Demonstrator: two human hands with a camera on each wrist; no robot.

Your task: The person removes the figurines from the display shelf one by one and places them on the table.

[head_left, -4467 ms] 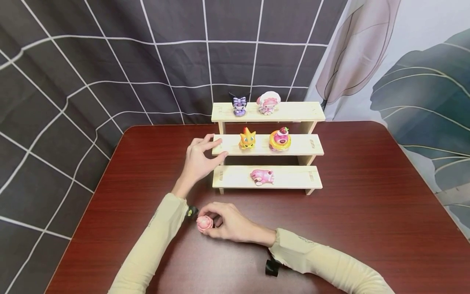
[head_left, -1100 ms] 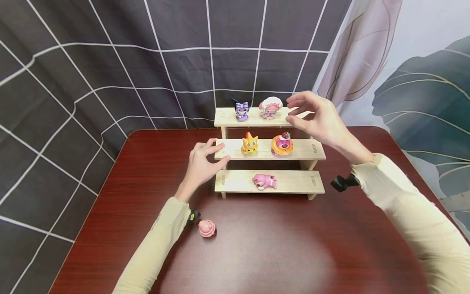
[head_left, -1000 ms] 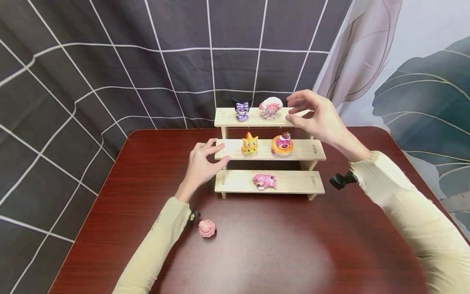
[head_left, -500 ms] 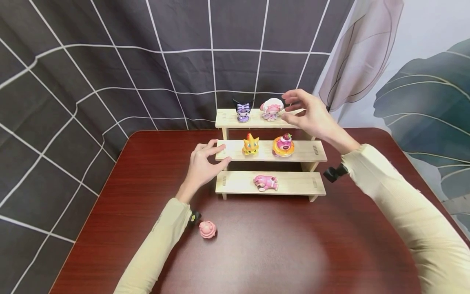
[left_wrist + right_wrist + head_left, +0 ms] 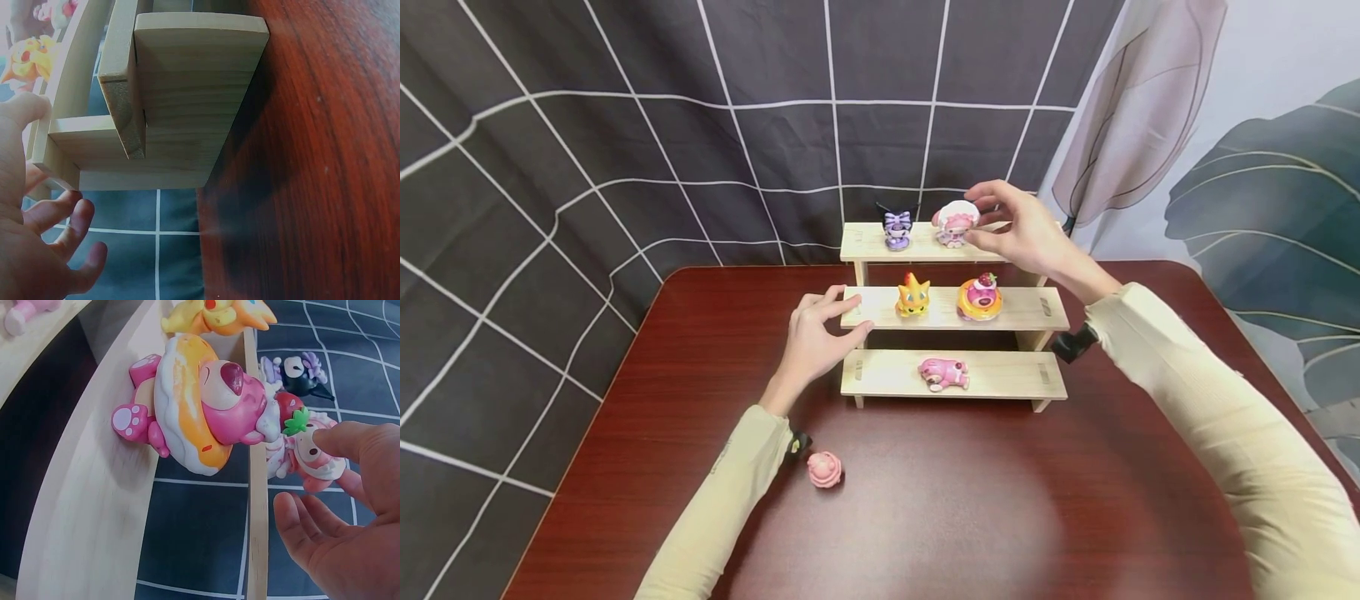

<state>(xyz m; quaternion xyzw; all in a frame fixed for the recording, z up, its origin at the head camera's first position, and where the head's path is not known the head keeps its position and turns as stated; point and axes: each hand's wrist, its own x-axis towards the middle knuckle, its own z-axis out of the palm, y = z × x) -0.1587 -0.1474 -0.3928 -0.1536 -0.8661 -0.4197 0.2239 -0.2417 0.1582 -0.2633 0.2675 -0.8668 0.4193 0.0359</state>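
Observation:
A three-tier wooden display stand (image 5: 880, 379) stands on the table. My left hand (image 5: 816, 342) holds the left end of its middle tier, thumb at the front edge. On the top tier sits a pink figurine with a white bonnet (image 5: 957, 218). My right hand (image 5: 1018, 229) is at its right side, thumb in front and index finger behind; whether they press it I cannot tell. In the right wrist view, my thumb overlaps the bonneted figurine (image 5: 309, 453). A purple-and-black figurine (image 5: 897, 231) stands to its left.
The middle tier bears a yellow-orange figurine (image 5: 913, 297) and a pink bear in an orange ring (image 5: 980, 300). A pink bear (image 5: 943, 373) lies on the bottom tier. A round pink figurine (image 5: 824, 470) rests on the table (image 5: 925, 500) near my left wrist. Dark grid cloth (image 5: 760, 142) hangs behind.
My right hand first let go of the round pink figurine on the table and rose to the top tier. Lately it has moved left to the bonneted figurine. My left hand stays put.

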